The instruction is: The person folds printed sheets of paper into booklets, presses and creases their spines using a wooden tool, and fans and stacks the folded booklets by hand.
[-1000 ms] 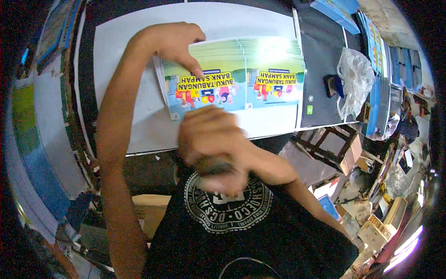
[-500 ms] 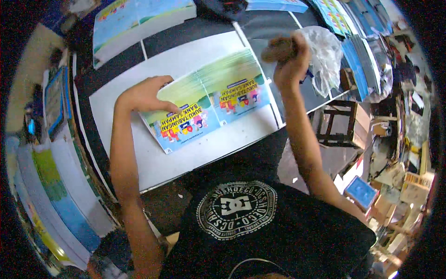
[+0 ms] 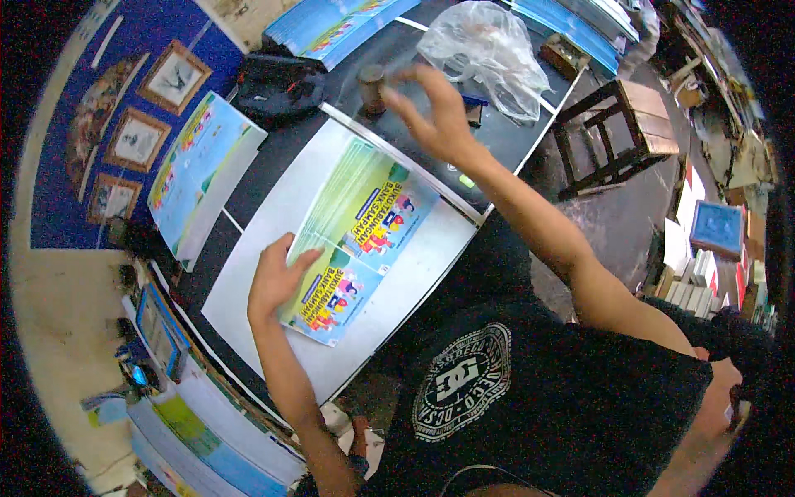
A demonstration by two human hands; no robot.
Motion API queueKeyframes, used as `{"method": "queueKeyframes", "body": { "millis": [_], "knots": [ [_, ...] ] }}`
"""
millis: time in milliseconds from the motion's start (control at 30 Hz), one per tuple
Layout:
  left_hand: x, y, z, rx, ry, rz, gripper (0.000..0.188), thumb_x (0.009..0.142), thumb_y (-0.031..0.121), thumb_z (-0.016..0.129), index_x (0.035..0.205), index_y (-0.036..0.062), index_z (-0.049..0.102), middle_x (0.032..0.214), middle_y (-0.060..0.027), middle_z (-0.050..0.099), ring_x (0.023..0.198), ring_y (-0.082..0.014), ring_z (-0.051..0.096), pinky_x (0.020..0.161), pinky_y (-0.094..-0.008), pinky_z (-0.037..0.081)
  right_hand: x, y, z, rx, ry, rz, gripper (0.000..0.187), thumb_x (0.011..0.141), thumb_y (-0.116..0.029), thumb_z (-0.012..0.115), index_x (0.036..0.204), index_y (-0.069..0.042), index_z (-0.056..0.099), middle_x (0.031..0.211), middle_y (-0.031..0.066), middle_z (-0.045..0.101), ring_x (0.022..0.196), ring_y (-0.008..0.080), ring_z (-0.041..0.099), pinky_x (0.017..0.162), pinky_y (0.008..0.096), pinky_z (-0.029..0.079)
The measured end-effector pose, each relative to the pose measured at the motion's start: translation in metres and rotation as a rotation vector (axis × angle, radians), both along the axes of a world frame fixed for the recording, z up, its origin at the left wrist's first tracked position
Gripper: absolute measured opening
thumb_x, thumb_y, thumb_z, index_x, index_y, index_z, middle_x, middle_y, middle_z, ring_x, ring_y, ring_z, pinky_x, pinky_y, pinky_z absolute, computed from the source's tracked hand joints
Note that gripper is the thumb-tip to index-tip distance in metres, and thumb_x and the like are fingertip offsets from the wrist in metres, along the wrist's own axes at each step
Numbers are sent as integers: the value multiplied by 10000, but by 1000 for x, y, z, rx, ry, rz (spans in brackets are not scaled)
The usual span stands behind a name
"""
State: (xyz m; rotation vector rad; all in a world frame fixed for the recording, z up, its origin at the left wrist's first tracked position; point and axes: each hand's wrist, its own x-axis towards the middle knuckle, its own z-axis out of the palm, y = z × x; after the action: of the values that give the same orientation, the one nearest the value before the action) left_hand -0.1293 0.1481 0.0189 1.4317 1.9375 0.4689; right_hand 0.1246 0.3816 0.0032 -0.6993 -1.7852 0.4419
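A fanned stack of printed booklet covers (image 3: 348,240), green, yellow and blue, lies slanted on a white board (image 3: 248,306). My left hand (image 3: 277,277) rests at the stack's left end, thumb spread over the top sheet and fingers at the far edge. Over the dark tabletop beyond the board, my right hand (image 3: 435,120) is empty, its fingers apart. Just left of its fingertips stands a short brown cylinder-like block (image 3: 372,89), seemingly of wood. A small dark blue object (image 3: 474,110) lies beside the right hand, partly hidden.
A crumpled clear plastic bag (image 3: 489,58) lies behind my right hand. Printed stacks stand at the far edge (image 3: 339,29) and the left (image 3: 199,178). A black bag (image 3: 277,87) sits between them. On the floor at right is a wooden stool (image 3: 617,132).
My right hand has let go of the brown block, which now stands on the dark tabletop. The view has turned; my left hand stays at the stack's left end.
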Motion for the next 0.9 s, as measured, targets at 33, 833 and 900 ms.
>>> {"method": "queueKeyframes", "body": {
  "millis": [33, 833, 900],
  "knots": [
    [-1, -1, -4, -4, 12, -13, 319, 881, 236, 747, 1016, -43, 676, 903, -164, 737, 802, -177, 680, 752, -342, 525, 24, -17, -3, 73, -126, 31, 302, 851, -329, 747, 951, -58, 659, 924, 129, 658, 962, 303, 594, 868, 437, 430],
    [36, -45, -38, 41, -865, 645, 400, 961, 138, 653, 1276, -92, 562, 1156, -157, 675, 958, -200, 680, 842, -329, 550, 140, -45, -11, -1362, 951, 876, 273, 965, -211, 608, 1201, -75, 602, 1387, 170, 583, 971, 157, 607, 843, 320, 490],
    [42, -29, -37, 24, -853, 671, 389, 963, 139, 650, 1258, -104, 574, 1141, -162, 683, 940, -206, 686, 827, -328, 554, 136, -58, -3, -1449, 1004, 872, 296, 945, -142, 631, 1226, -70, 577, 1316, 136, 619, 944, 129, 607, 855, 298, 490]
  ]
}}
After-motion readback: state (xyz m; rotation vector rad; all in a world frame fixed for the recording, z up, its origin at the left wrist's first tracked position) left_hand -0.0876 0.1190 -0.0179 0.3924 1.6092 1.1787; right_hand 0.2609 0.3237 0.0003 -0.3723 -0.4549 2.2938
